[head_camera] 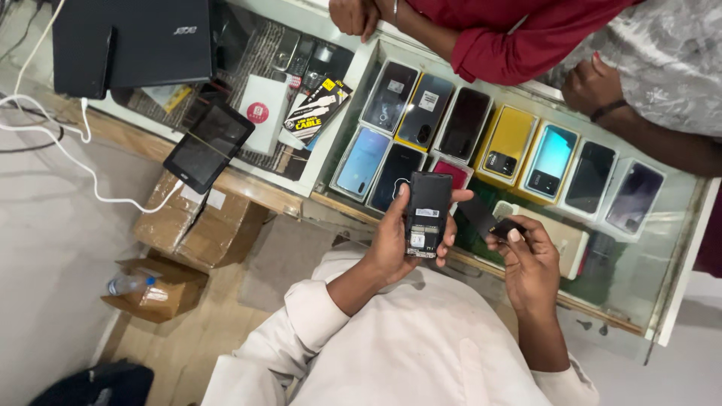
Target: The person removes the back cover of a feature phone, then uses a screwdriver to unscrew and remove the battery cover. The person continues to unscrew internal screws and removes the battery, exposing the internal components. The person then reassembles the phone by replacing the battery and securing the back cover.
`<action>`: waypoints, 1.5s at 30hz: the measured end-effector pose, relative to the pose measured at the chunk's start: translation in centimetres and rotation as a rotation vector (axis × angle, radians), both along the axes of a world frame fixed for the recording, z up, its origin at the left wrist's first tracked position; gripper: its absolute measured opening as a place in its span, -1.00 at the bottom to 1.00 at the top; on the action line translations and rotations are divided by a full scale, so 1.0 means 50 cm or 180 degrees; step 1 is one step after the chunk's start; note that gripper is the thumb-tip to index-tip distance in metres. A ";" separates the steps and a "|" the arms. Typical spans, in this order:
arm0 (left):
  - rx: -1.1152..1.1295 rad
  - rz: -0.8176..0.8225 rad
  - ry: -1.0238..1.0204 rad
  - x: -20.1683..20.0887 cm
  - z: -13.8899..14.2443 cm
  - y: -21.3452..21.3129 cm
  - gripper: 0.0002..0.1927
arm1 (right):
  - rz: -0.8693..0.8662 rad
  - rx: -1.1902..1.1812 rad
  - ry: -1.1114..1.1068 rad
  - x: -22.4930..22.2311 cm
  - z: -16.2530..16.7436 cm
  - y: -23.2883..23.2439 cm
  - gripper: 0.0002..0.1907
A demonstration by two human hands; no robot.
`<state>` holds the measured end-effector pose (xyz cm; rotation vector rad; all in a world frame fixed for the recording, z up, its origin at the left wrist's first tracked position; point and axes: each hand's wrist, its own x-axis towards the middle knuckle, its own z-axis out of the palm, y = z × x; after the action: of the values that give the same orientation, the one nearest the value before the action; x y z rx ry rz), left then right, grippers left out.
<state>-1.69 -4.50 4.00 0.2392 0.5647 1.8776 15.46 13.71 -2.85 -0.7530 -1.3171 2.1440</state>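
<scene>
Holding a small black phone [428,214] with its back cover off, the left hand [395,244] wraps its fingers tight around the sides, just above the glass counter [681,225]. The right hand [526,263] pinches a small black part [505,226] between thumb and fingers, just beside the phone. To do this step well, the person would likely keep the phone still and flat, line the little part up with the open back, and press softly so nothing bends. Inside the glass counter sit many open boxes, and each holds one phone: a yellow box [506,145], a light blue phone [362,162], and dark ones beside them. On the floor, a brown cardboard box [197,222] is taped shut, and a smaller open box [162,292] holds a water bottle [129,283]. Other people's hands rest on the far side of the counter.
</scene>
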 end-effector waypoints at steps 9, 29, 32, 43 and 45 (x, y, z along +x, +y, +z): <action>0.0057 0.0146 -0.0007 0.035 -0.008 -0.029 -0.10 | 0.0223 -0.0580 -0.0048 0.021 -0.003 -0.024 -0.74; 0.0015 0.0410 -0.0556 0.043 -0.067 -0.058 -0.18 | 0.0192 -0.0669 -0.0200 0.030 -0.017 -0.032 -0.73; -0.0018 0.0338 -0.0558 0.046 -0.070 -0.056 -0.18 | 0.0128 -0.0690 -0.0318 0.031 -0.028 -0.037 -0.76; -0.0078 0.0003 -0.0735 0.062 -0.058 -0.041 -0.17 | 0.0482 -0.0730 -0.0310 0.036 -0.032 -0.050 -0.69; -0.0102 -0.0011 -0.0882 0.057 -0.057 -0.038 -0.19 | 0.0487 -0.0894 -0.0270 0.043 -0.031 -0.044 -0.68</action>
<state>1.16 -6.39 1.15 -0.0416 0.4036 1.8572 17.61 11.53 -4.41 -0.8867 -1.1607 2.4788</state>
